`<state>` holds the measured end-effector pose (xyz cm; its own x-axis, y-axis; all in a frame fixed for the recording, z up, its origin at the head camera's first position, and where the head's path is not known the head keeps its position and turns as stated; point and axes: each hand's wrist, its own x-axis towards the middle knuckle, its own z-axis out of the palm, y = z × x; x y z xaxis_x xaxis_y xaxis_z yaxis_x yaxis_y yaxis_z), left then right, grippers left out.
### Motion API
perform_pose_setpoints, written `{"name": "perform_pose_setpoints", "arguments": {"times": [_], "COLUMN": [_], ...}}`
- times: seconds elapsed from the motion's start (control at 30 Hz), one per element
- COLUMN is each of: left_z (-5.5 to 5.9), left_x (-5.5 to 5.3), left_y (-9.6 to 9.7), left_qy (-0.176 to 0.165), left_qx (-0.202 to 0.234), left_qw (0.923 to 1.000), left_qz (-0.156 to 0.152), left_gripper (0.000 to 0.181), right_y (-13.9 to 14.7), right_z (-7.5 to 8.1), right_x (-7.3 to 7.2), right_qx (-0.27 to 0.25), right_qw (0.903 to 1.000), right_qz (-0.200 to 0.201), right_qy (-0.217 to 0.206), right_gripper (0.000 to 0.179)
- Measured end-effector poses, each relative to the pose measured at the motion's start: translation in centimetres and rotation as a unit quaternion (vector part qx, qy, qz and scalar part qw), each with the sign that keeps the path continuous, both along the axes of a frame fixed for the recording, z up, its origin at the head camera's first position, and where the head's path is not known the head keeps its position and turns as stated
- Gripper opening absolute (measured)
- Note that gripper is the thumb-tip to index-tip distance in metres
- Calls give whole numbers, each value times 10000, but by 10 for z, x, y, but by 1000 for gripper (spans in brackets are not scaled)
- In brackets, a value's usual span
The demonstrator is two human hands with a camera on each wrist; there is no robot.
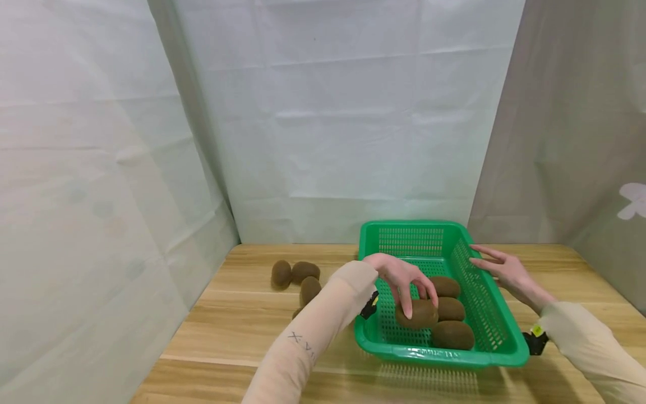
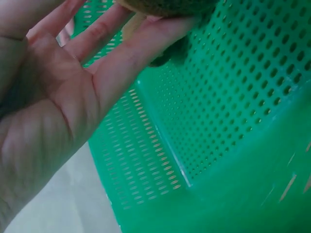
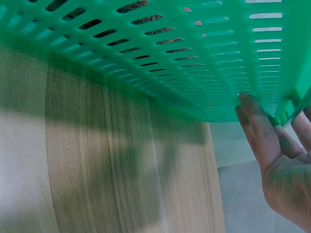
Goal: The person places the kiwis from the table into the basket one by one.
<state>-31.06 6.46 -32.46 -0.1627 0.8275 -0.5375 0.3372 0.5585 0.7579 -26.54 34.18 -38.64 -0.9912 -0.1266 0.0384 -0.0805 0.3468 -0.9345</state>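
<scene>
Inside the green plastic basket point(image 1: 411, 352), my left hand point(image 1: 404, 278) holds a brown kiwifruit point(image 1: 416, 315) from above, between thumb and fingers. In the left wrist view only the lower part of this kiwifruit point(image 2: 167, 6) shows, at the top edge by the fingers. Right beside it, three more kiwifruit point(image 1: 453, 335) lie in a row along the basket's right half. My right hand point(image 1: 507, 272) holds the basket's right rim, some fingers over the edge and others against the slotted outer wall, as the right wrist view shows.
Several loose kiwifruit point(image 1: 305, 272) lie on the wooden table point(image 1: 227, 331) left of the basket, one mostly hidden behind my left forearm. Pale cloth sheets point(image 1: 333, 140) hang behind the table and along both sides.
</scene>
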Motion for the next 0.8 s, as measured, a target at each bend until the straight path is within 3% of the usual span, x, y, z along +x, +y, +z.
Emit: {"name": "perform_pose_setpoints", "arguments": {"times": [0.23,0.43,0.8], "left_z": [-11,-13,-23], "left_x": [2,3,10], "left_y": [4,3,11], "left_qy": [7,132,120], "left_qx": [-318,-484,-873], "left_qw": [9995,9987,9956], "left_qz": [-4,-35,-328], "left_gripper": [51,52,53], "right_y": [-2,-1,-2], "right_z": [-1,1,0], "right_x": [1,2,2], "right_qx": [-47,-127,-190], "right_qw": [10000,9999,9998], "right_qz": [-4,-15,-61], "right_qy": [-58,-18,-62], "right_gripper": [64,64,64]}}
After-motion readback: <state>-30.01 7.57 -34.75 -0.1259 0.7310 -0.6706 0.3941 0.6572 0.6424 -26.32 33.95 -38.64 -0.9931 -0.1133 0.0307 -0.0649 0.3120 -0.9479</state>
